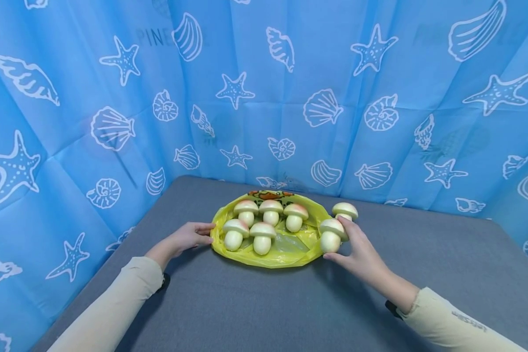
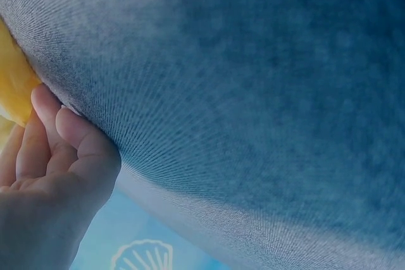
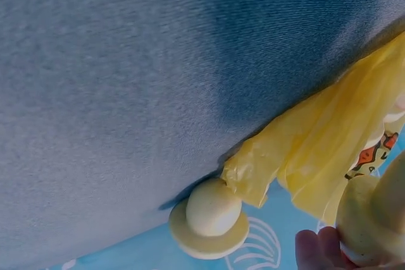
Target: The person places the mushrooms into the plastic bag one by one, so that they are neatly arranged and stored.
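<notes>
A yellow plastic bag (image 1: 286, 257) lies spread on the table, its mouth facing up. My left hand (image 1: 192, 237) holds the left edge of the bag by the fingertips; the wrist view shows a yellow corner at the fingers. Several toy mushrooms (image 1: 262, 238) with pale stems and pink-tinged caps sit inside the bag. My right hand (image 1: 362, 254) grips another toy mushroom (image 1: 331, 239) at the right rim, thumb low and fingers over the cap. Just behind that hand, a loose toy mushroom (image 1: 345, 209) rests on the table outside the bag.
A grey cloth-covered table (image 1: 264, 308) extends around the bag. Blue curtains (image 1: 255, 98) printed with white shells and starfish hang behind and at both sides. A red and black print (image 1: 270, 194) shows on the bag's back edge.
</notes>
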A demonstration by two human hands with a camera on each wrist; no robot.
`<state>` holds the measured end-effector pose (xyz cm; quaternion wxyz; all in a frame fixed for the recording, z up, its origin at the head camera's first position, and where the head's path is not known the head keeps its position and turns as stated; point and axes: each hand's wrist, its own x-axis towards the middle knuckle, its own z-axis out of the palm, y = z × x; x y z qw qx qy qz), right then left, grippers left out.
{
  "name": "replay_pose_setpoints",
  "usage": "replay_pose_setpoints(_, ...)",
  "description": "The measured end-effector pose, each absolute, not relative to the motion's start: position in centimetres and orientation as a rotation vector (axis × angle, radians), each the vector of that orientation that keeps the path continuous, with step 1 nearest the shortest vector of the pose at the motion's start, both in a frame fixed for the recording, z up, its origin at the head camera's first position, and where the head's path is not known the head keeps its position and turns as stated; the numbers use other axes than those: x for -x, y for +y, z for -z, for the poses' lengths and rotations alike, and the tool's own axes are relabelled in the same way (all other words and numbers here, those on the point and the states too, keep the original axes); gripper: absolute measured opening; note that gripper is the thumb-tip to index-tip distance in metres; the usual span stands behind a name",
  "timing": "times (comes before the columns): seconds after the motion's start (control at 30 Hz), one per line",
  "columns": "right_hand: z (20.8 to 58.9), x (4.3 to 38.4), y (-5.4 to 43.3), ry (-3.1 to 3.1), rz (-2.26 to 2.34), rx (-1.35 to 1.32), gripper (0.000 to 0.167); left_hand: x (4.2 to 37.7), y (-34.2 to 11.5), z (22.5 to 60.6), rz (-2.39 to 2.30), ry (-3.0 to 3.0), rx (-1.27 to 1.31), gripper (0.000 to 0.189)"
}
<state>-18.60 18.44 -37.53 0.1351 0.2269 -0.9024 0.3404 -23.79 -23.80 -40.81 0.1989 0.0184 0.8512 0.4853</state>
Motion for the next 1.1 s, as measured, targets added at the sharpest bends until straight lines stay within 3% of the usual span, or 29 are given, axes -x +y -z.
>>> replay_pose_setpoints(1.1, 38.1, 19.7, 14.2, -2.698, -0.989, -0.841, 0.083, 23.8, -23.9, 40.9, -1.344, 2.397, -0.057, 0.057)
